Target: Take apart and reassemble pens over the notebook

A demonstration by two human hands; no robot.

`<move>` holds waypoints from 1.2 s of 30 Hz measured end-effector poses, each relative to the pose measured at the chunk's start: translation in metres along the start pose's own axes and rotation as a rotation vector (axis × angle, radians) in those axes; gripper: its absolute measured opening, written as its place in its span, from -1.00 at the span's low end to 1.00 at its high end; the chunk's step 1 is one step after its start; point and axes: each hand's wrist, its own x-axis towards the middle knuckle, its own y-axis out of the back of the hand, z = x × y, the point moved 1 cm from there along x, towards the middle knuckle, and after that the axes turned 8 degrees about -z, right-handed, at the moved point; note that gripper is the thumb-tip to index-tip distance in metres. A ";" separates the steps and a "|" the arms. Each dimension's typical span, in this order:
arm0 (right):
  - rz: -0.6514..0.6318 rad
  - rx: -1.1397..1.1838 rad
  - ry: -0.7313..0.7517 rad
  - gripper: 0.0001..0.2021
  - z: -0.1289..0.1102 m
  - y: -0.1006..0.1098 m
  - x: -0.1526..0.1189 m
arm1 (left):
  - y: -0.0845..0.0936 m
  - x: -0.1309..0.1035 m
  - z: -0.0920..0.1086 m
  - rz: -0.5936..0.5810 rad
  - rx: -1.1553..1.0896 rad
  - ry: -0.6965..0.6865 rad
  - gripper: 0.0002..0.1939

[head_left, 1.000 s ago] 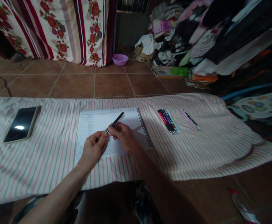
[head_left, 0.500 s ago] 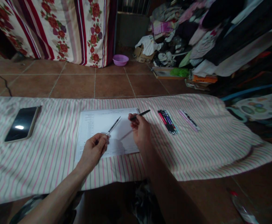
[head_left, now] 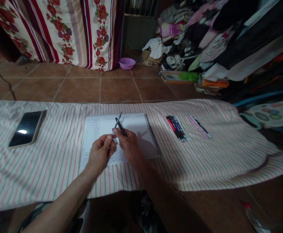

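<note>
My left hand point(head_left: 100, 151) is closed on a thin patterned pen part point(head_left: 118, 119), its dark tip pointing up and away. My right hand point(head_left: 128, 142) grips a black pen point(head_left: 121, 127) and has its fingertips close to the lower end of the thin part; whether they touch it I cannot tell. The black pen and the thin part overlap in view. Both hands are over a spiral notebook point(head_left: 141, 129) with a white page, lying on a striped cloth point(head_left: 59, 161).
Right of the notebook lie a bundle of several pens point(head_left: 176, 128) and a separate small group of pens point(head_left: 199, 127). A phone point(head_left: 26, 128) rests at the left. Beyond are a purple basin point(head_left: 127, 63) and a clothes pile; a bottle point(head_left: 255, 218) is at lower right.
My right hand has moved left to meet my left hand, and the black pen now points up and left. The thin pen part has tilted more upright. The view has shifted slightly.
</note>
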 end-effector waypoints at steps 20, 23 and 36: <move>-0.025 0.337 -0.019 -0.66 0.005 -0.002 -0.004 | -0.014 -0.002 -0.006 -0.025 0.144 -0.042 -0.68; 0.061 0.339 -0.025 -0.70 0.005 -0.003 -0.003 | -0.019 -0.005 -0.007 -0.001 0.126 -0.029 -0.66; 0.370 0.438 -0.032 -0.76 -0.013 0.013 0.013 | -0.031 -0.026 -0.022 0.081 0.241 0.037 -0.63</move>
